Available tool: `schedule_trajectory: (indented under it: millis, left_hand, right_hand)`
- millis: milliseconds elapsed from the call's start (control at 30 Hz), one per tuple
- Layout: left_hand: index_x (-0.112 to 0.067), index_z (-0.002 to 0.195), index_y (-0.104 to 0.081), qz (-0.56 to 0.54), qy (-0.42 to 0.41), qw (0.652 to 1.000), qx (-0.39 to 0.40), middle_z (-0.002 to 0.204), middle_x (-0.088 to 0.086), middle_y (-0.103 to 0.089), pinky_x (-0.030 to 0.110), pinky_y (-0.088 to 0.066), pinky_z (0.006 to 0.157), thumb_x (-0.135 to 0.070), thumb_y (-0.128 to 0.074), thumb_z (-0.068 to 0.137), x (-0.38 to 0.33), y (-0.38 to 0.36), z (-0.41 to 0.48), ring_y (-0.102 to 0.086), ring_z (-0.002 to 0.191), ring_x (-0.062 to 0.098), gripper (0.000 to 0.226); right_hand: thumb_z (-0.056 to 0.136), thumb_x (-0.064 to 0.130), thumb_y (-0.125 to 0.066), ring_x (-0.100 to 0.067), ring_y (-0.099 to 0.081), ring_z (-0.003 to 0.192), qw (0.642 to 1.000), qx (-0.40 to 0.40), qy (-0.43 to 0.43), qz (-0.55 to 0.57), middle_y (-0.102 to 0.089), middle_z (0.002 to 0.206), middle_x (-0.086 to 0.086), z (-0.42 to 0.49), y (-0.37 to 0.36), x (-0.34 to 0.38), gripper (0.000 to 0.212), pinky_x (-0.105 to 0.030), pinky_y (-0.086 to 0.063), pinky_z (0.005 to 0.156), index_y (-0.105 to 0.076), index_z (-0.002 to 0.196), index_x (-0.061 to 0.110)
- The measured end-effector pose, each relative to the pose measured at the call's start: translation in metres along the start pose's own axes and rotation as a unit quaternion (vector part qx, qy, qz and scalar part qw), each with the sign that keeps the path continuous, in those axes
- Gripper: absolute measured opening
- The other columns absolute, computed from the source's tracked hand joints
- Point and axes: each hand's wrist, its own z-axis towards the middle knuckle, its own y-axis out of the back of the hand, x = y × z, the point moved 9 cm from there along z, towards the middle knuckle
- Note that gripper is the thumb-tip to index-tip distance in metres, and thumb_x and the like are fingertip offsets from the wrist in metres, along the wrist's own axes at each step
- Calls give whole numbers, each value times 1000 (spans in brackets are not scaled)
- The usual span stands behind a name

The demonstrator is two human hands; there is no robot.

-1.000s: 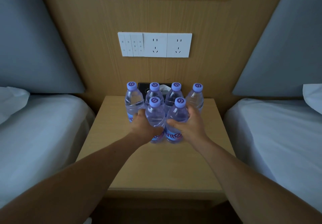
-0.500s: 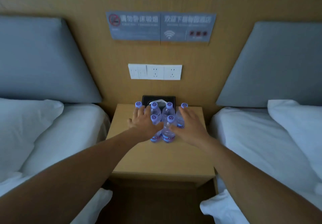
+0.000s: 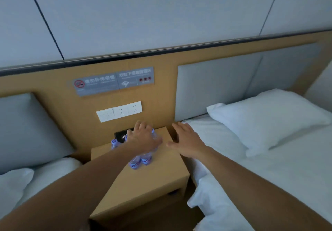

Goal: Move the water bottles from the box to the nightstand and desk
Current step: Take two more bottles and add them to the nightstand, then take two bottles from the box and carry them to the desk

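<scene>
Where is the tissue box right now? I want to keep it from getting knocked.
In the head view the black tissue box sits at the back of the nightstand, against the wooden wall panel below the outlets, just behind the water bottles and partly hidden by the left hand.

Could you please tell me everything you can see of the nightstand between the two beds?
The nightstand is a boxy unit that looks like light wood laminate, standing against the wooden headboard panel between two white-sheeted beds. Its flat top carries a cluster of clear water bottles with purple caps and labels, standing upright towards the back, and a dark tissue box at the wall. A dark open recess shows under the top. The left hand is spread over the bottles; the right hand hovers open over its right edge.
</scene>
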Motion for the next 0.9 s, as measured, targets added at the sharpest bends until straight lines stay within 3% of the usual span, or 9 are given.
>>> schedule_trajectory:
  millis: [367, 633, 900]
  left_hand:
    - [-20, 160, -16, 70, -261, 961, 61, 169, 2, -8, 55, -11, 122, -65, -39, 96, -169, -21, -71, -1, 156, 24, 82]
    - [-18, 160, -13, 118, -491, 859, 86, 169, 2, -6, 54, -7, 123, -65, -38, 97, -361, -66, -240, 3, 156, 21, 82]
    - [-17, 160, -13, 145, -631, 753, 117, 169, 3, -4, 52, -8, 124, -65, -38, 98, -503, -126, -466, 4, 156, 20, 82]
  right_hand:
    - [93, 60, -48, -22, 5, 153, 965, -91, -245, 37, -3, 166, 2, -202, 30, -89, 81, -49, -13, 121, -11, 157, 28]
    - [92, 59, -52, -22, 3, 153, 876, -188, -437, 77, -6, 166, 0, -452, 49, -170, 83, -49, -14, 121, -14, 157, 26]
    - [94, 59, -50, -21, 3, 152, 776, -234, -577, 100, -4, 166, -1, -723, 12, -197, 81, -47, -14, 121, -12, 157, 25]
